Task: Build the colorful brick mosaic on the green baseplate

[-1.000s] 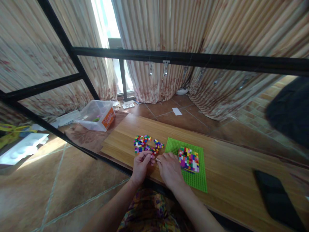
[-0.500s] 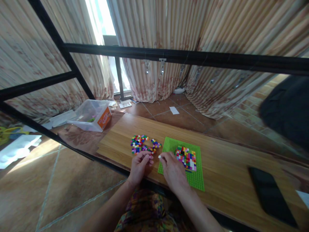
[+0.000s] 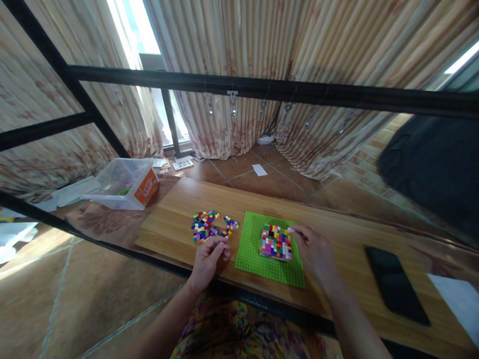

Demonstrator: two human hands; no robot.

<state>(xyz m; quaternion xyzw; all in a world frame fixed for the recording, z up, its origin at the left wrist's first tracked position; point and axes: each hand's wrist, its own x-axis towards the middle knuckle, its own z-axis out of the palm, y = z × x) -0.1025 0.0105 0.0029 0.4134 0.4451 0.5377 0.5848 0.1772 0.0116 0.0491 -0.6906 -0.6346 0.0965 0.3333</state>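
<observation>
A block of many-coloured toy bricks (image 3: 276, 243) stands on a green studded baseplate (image 3: 249, 254). My right hand (image 3: 316, 252) is at the block's right side, thumb and fingers pinched on a small white brick (image 3: 291, 230) near its top right corner. Whether that brick touches the block, I cannot tell. To the left of the baseplate, my left hand (image 3: 208, 259) is closed in a pinch, just in front of a pile of loose coloured bricks (image 3: 204, 220). Something small and pinkish shows at its fingertips, too small to make out.
A wooden board (image 3: 179, 199) carries all this, with a black phone (image 3: 396, 284) and white paper (image 3: 454, 299) at the right. Beyond its left end sits a clear plastic bin (image 3: 119, 184) with an orange label. A black metal rail (image 3: 262, 85) crosses in front of curtains (image 3: 232, 40).
My right hand has gone rightward across the coloured block, carrying the white brick from the baseplate's left edge to the block's far right corner. My left hand keeps its pinch. The view has turned slightly right.
</observation>
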